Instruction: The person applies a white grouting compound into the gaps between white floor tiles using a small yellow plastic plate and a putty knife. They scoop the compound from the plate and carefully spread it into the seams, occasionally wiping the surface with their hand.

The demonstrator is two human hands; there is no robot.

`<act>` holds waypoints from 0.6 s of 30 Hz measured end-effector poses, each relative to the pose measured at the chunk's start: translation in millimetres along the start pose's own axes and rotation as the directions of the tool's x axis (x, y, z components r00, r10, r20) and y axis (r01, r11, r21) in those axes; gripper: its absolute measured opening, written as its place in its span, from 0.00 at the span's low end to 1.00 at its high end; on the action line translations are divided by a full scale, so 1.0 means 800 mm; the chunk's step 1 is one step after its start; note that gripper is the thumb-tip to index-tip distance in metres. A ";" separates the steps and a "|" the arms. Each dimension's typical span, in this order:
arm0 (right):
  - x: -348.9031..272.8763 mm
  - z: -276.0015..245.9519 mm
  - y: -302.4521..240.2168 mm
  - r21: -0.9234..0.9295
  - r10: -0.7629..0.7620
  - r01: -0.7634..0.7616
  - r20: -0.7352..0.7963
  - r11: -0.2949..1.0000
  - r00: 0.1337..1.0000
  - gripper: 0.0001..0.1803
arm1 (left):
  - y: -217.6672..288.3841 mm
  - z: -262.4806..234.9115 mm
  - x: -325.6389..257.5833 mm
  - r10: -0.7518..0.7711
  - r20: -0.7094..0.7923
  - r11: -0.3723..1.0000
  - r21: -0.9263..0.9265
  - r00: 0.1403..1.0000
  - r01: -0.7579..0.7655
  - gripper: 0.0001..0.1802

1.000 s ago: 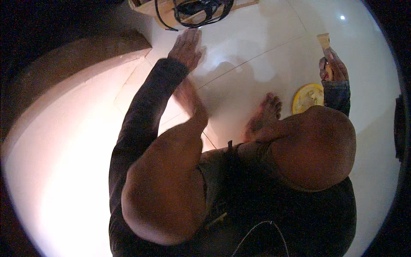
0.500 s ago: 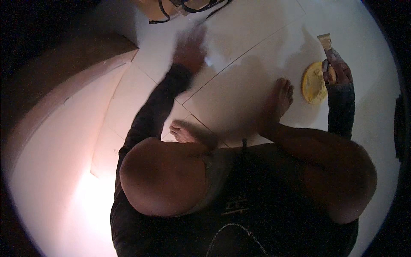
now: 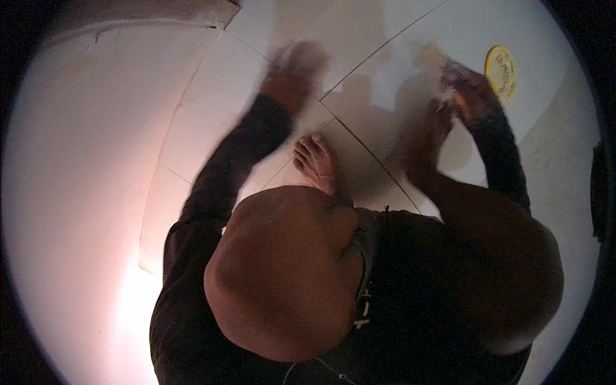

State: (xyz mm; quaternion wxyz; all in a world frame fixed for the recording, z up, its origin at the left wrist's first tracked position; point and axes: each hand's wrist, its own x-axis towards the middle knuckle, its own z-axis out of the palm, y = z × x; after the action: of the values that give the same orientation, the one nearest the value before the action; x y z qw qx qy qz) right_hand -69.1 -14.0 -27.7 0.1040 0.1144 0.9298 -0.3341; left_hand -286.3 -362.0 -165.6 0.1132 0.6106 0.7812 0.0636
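My right hand (image 3: pixel 468 93) is closed round a putty knife (image 3: pixel 433 56), its short flared end smeared by motion and pale yellow. That end hovers over or touches the floor tiles; I cannot tell which. Right of this hand lies a round yellow lid (image 3: pixel 502 67) with cream-coloured paste spread on it. My left hand (image 3: pixel 296 74) is over the tiles at upper middle, too blurred to show its fingers or anything in them.
Pale floor tiles (image 3: pixel 366 48) with dark joints spread under my bare feet (image 3: pixel 316 160). A pale wall (image 3: pixel 83 141) rises at left, brightly lit low down. A brownish ledge (image 3: pixel 147 13) runs along the upper left. Something dark (image 3: pixel 598 192) stands at the right edge.
My right hand has moved left with the putty knife, away from the lid. My view has shifted, and the black cords at the top are out of sight. My left foot has stepped forward and to the right.
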 end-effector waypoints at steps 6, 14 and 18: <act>0.054 0.115 -0.082 0.031 -0.236 0.234 0.093 0.972 0.967 0.26 | -0.127 -0.045 -0.110 -0.242 -0.423 0.968 -0.043 0.873 0.248 0.28; 0.045 0.174 -0.106 -0.145 -0.089 0.099 0.077 0.984 0.993 0.29 | -0.091 -0.021 -0.131 -0.214 -0.507 0.975 -0.061 0.835 0.213 0.24; 0.065 0.136 -0.099 0.239 0.231 -0.264 0.157 0.934 0.960 0.29 | -0.034 -0.024 -0.104 -0.213 -0.465 0.975 -0.152 0.859 0.160 0.23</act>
State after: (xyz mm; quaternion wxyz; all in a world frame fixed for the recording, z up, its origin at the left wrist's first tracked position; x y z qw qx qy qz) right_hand -128.6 -136.2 -76.7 0.1884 0.2218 0.8480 -0.4429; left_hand -298.0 -448.9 -145.3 -0.0448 0.4903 0.8357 0.2433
